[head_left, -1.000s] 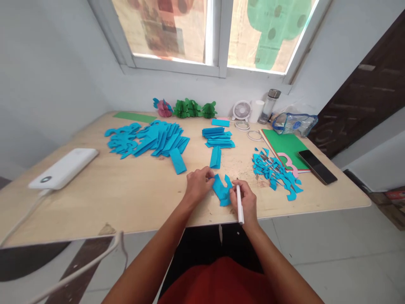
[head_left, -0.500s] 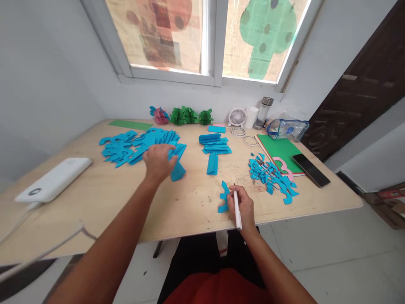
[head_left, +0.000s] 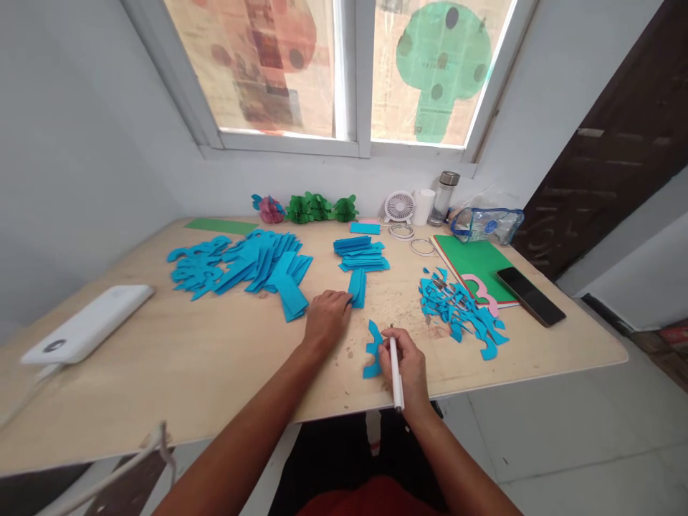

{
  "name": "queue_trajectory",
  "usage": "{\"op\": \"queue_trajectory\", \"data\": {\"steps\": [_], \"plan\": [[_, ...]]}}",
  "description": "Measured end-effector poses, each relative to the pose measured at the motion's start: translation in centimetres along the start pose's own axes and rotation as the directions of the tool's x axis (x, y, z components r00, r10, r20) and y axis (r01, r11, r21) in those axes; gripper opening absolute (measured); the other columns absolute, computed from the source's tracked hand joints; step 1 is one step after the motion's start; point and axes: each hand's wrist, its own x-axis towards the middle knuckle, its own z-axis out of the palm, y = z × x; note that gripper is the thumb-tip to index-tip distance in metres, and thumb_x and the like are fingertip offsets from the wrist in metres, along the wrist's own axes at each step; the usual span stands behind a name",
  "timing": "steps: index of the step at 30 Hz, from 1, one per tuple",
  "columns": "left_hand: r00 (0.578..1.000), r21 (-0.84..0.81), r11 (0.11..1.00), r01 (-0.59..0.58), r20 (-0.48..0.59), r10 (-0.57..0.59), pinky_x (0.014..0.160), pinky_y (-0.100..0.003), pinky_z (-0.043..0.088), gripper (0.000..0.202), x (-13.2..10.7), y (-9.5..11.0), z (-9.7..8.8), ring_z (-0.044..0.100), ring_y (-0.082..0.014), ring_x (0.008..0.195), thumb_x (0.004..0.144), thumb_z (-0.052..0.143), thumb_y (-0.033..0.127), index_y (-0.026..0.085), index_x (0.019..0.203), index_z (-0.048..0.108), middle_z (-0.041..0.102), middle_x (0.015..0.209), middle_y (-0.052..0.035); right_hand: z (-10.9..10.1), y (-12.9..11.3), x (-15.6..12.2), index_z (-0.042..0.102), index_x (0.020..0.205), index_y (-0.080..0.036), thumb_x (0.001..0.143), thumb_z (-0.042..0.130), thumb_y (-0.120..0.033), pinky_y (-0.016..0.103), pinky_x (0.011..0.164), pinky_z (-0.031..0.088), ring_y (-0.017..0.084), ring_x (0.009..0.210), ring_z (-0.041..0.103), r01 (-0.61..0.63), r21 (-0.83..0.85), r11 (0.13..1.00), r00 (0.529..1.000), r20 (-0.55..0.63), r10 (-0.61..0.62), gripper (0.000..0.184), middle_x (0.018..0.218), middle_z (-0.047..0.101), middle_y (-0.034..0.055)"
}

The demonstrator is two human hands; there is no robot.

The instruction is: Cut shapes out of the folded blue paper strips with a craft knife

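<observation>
My right hand [head_left: 405,362] is closed around a white pen [head_left: 395,373] and also pins a blue cut-out paper shape [head_left: 373,349] on the wooden table [head_left: 215,358]. My left hand [head_left: 326,319] rests on the table with its fingertips at the lower end of a folded blue paper strip [head_left: 357,288]. Whether the fingers grip the strip I cannot make out. Behind the strip lies a stack of folded blue strips [head_left: 361,254].
A large pile of blue cut pieces [head_left: 241,261] spreads at the left, blue scraps [head_left: 462,312] at the right. A white power bank [head_left: 89,324], green sheets [head_left: 476,258], a phone [head_left: 529,285], a small fan [head_left: 399,206], a bottle [head_left: 445,188] and paper decorations [head_left: 317,208] stand around.
My left hand left the cut-out, reached to the blue pile at the left, then came back to the folded strip in the middle. The right hand kept the pen.
</observation>
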Motion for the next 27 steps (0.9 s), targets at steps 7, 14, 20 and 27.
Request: {"op": "queue_trajectory", "data": {"steps": [7,14,20,27], "plan": [[0.996,0.043,0.997,0.061,-0.061,-0.059,0.078,-0.037,0.047,0.024,-0.6,-0.4,0.7,0.066,-0.0275,0.091,0.086,0.046,0.019,0.021,0.089,0.070,0.073,0.086,-0.0114,0.0,-0.2,0.0,0.064,0.095,-0.023,0.083,0.054,-0.023,0.028,0.063,0.053,0.017,0.064,0.064,-0.001,0.016,1.000,1.000,-0.015,0.002,0.016,0.074,0.068,-0.0004],[0.995,0.050,0.998,0.034,-0.091,-0.029,0.078,-0.034,0.048,0.023,-0.9,-0.6,0.8,0.067,-0.0250,0.092,0.090,0.046,0.022,0.021,0.087,0.069,0.074,0.090,-0.0098,-0.2,-0.4,0.1,0.066,0.094,-0.023,0.082,0.054,-0.021,0.028,0.068,0.052,0.018,0.067,0.066,0.022,0.006,1.000,0.999,-0.025,-0.021,0.016,0.074,0.070,-0.0007],[0.996,0.013,1.000,-0.001,-0.093,0.002,0.080,-0.034,0.050,0.026,-0.8,-1.1,1.5,0.067,-0.0243,0.092,0.091,0.045,0.023,0.019,0.090,0.071,0.074,0.091,-0.0097,-0.2,-0.4,0.1,0.066,0.094,-0.023,0.083,0.053,-0.023,0.027,0.071,0.052,0.017,0.069,0.066,-0.034,0.000,0.999,0.999,0.013,0.034,0.017,0.076,0.071,-0.0004],[0.995,-0.025,1.000,0.002,-0.097,-0.004,0.080,-0.035,0.050,0.024,-0.7,-1.5,2.0,0.066,-0.0250,0.091,0.089,0.047,0.020,0.020,0.085,0.071,0.074,0.088,-0.0094,-0.2,-0.1,0.1,0.066,0.094,-0.023,0.081,0.054,-0.025,0.026,0.068,0.052,0.017,0.068,0.066,-0.055,0.015,0.998,0.998,0.025,0.055,0.018,0.075,0.070,-0.0002]]}}
